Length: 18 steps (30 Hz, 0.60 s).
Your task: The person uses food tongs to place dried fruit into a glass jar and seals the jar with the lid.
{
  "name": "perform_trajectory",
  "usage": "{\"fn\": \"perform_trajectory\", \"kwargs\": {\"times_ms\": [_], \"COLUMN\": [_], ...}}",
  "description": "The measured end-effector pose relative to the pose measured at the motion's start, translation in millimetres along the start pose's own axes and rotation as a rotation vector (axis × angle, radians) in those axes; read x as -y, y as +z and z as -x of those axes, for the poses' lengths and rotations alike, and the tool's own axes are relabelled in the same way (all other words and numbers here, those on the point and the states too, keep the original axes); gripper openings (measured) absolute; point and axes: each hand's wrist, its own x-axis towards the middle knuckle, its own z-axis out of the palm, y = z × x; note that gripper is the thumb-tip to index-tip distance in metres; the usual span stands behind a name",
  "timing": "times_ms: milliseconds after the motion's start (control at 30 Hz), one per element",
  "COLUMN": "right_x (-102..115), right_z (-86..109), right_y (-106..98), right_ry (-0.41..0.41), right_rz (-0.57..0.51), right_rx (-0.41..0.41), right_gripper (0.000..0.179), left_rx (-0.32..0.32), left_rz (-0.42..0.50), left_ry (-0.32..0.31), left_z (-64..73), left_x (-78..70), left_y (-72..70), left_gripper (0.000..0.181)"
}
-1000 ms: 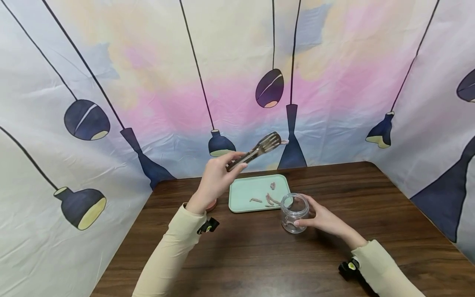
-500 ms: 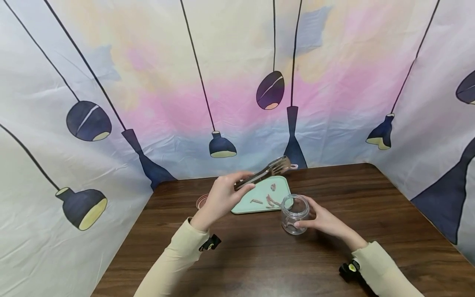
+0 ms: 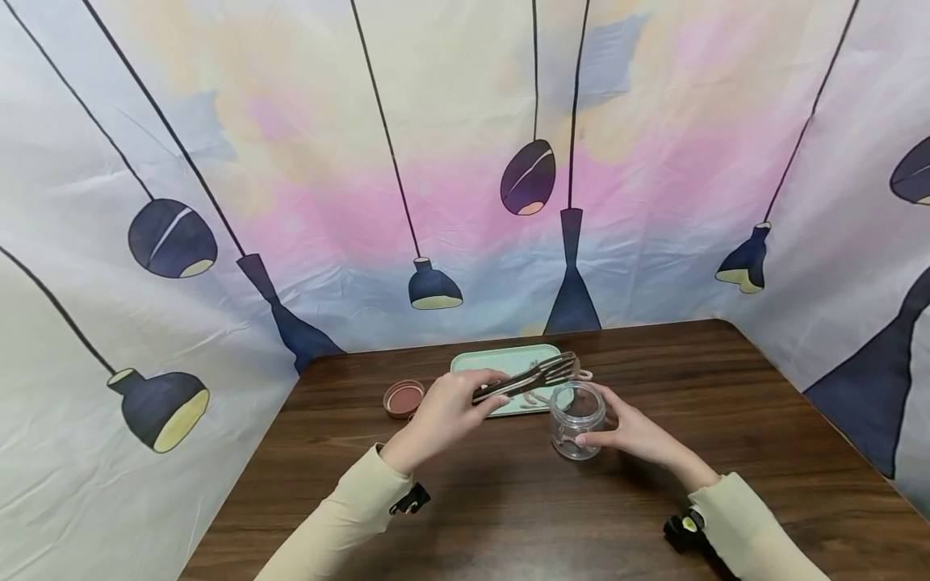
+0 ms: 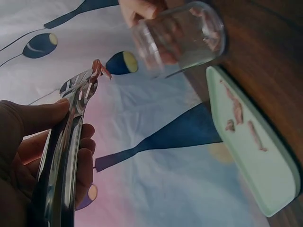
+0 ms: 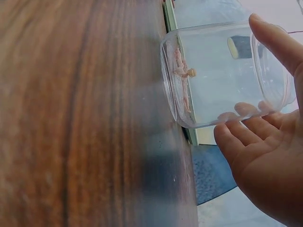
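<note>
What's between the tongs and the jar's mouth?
Just the pink strip at the tips of the tongs. Past it, the left wrist view shows a bare gap to the jar, with only printed cloth behind.

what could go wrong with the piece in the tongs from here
The pinkish piece could slip: it is held at the very tips of the tongs, with an end sticking out. It might also catch on the rim of the jar or drop outside, since it is not yet inside. The tongs could bump the jar, though the right hand holding it should help steady it.
</note>
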Motion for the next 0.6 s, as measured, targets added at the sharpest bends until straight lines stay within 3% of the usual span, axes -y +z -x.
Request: {"fn": "perform_trajectory", "kwargs": {"times_ms": [233, 600], "right_x": [0, -1], "right_z": [-0.6, -0.4], "right_y": [-1, 0], "right_ry": [0.009, 0.007], "right_rz": [-0.005, -0.033], "right_rx": [0.012, 0.015], "right_gripper": [0.101, 0.1], "left_rx": [0.061, 0.102], "left_rz": [-0.035, -0.056], "left_ry": [-0.013, -0.004], "left_z": [3.1, 5.8], "left_x": [2.8, 3.4], "left_y": [8.9, 15.6], "left_gripper": [0.029, 0.026]}}
